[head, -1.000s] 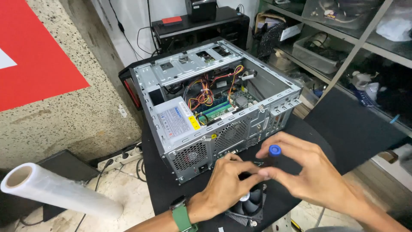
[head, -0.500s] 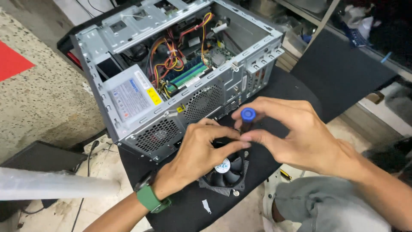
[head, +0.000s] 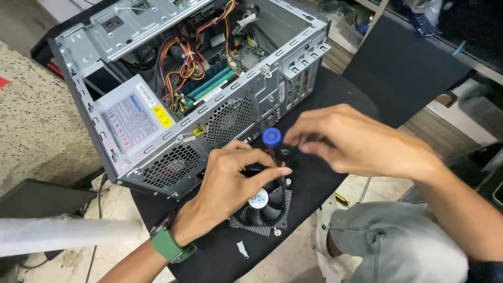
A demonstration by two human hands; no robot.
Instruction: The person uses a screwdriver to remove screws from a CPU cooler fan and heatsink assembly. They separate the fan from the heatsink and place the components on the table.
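In the head view, the landmark is the cooler fan point(head: 264, 204), a black square fan with metal fins that lies flat on a black seat pad point(head: 314, 183), close to the pad's near edge. The left hand point(head: 230, 188) rests over the fan's left half, palm down and fingers loosely curled, with the index finger stretched across the fan's top edge; whether it presses on the fan or only steadies it cannot be told. A green watch band point(head: 170, 245) wraps the wrist, below and left of the fan.

A screwdriver with a blue cap point(head: 271, 137) stands nearly upright just above the fan, its dark shaft running down behind the left index finger. The right hand point(head: 356, 144) comes in from the fan's upper right, fingers pinched together near the shaft just beneath the cap; the blur hides the exact grip.

Behind the fan, almost touching the left hand's knuckles, stands the open computer case point(head: 199, 89), its perforated rear panel facing the fan and leaving only a narrow strip of pad between them. To the fan's right the pad is bare out to its curved edge. A pale roll point(head: 68, 233) lies well to the fan's left.
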